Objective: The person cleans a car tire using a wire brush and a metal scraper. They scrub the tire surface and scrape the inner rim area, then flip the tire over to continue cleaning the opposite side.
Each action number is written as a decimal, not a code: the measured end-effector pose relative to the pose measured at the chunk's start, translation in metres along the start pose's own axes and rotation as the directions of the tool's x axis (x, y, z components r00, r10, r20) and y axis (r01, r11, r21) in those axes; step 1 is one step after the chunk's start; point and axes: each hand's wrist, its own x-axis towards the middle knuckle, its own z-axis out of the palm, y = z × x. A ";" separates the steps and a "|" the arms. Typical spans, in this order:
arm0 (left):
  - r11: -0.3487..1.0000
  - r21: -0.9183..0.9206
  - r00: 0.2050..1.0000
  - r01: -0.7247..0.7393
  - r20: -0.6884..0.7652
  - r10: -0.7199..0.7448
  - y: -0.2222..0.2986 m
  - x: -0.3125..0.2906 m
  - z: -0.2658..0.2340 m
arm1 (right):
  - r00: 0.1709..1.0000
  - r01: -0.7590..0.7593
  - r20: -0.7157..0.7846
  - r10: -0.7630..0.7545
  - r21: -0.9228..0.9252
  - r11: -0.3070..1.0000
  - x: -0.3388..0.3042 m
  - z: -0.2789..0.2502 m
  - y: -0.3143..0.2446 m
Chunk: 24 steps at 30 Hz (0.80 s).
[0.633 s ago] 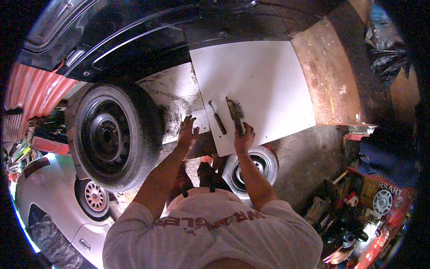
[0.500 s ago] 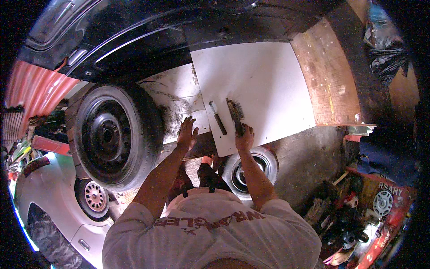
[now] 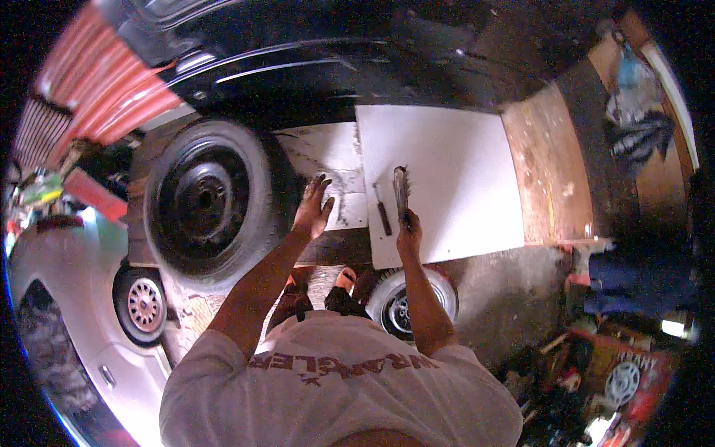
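My right hand [image 3: 409, 237] is closed around the dark handle of a wire brush [image 3: 401, 190]. The brush points away from me over a white board [image 3: 462, 175], its bristles on the right side. Just left of the brush, a screwdriver-like tool [image 3: 382, 212] with a dark handle and thin shaft lies on the board. My left hand [image 3: 314, 212] holds nothing; its fingers are spread beside the tread of a large tyre [image 3: 278, 201] on a black steel rim [image 3: 205, 195]. Whether that hand touches the tyre cannot be made out.
Dirt-marked white sheeting [image 3: 339, 153] lies between tyre and board. A second wheel [image 3: 439, 298] is on the floor under my right forearm. A dark car body [image 3: 313, 56] spans the far side. Brown wood panel [image 3: 547, 175] stands right; a silver car [image 3: 71, 287] is at left.
The whole view has shifted. The brush has turned and now shows a narrower side, with less of its bristles visible. My left hand is closer to the large tyre.
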 end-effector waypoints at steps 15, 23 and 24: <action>0.980 0.003 0.850 0.197 -0.498 -0.169 -0.100 -0.113 -0.209 | 0.877 -0.142 0.476 0.056 0.146 0.979 -0.040 0.211 -0.169; 0.936 0.193 0.821 0.294 -0.552 -0.145 -0.207 -0.151 -0.303 | 0.839 0.433 0.447 -0.310 -0.205 0.878 -0.086 0.315 -0.243; 0.903 0.290 0.833 0.316 -0.540 -0.118 -0.226 -0.153 -0.315 | 0.835 0.428 0.476 -0.276 -0.247 0.870 -0.086 0.325 -0.246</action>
